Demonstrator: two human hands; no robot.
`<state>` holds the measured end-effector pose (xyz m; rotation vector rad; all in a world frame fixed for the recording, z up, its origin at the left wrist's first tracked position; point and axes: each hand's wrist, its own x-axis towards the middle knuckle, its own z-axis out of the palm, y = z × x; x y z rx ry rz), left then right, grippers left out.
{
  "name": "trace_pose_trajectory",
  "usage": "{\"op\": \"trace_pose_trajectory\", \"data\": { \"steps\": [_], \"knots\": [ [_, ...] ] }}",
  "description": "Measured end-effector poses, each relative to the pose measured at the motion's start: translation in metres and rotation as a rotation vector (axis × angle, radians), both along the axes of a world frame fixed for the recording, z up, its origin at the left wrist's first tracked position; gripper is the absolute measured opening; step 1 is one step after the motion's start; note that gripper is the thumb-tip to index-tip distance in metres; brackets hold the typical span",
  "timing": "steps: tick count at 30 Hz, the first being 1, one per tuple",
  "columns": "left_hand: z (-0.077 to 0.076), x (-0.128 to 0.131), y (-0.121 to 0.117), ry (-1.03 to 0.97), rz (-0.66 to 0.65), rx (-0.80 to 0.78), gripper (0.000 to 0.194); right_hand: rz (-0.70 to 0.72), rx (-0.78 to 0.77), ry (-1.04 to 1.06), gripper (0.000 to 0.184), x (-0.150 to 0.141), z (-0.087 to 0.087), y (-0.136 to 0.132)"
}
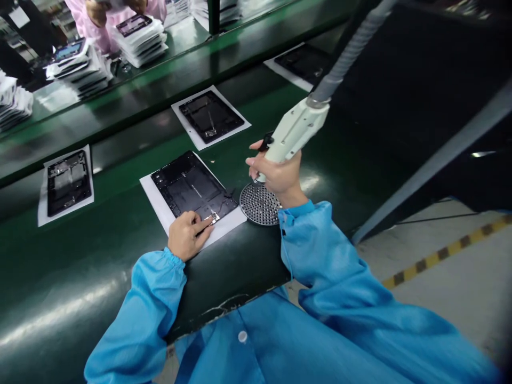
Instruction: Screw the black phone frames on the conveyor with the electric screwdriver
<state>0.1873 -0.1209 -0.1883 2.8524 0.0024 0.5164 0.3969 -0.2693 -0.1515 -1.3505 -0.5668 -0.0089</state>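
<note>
Black tablet housing point(188, 184) lies on a white sheet point(156, 200) on a green conveyor belt point(68, 298), its near corner under the left hand point(187, 234), which is spread low with its fingers pressed on the housing beside a small metal strip point(211, 217). The right hand point(280, 173) is closed around the white body of an electric screwdriver point(294, 130), hung from a grey hose point(348, 53); its tip is hidden by the fingers, just above a round perforated metal plate point(260, 204). The likeliest risks seem to be the bit slipping and scoring the housing, or uneven pressure making the sheet slide on the belt.
</note>
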Motion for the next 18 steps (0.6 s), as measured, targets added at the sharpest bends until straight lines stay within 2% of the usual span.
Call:
{"op": "trace_pose_trajectory", "data": {
  "steps": [18],
  "knots": [
    [-0.0009, -0.0005, 0.0001, -0.027, 0.02, -0.03, 0.033, 0.028, -0.039, 0.025, 0.016, -0.0018, -0.0014, 0.0035]
  ]
}}
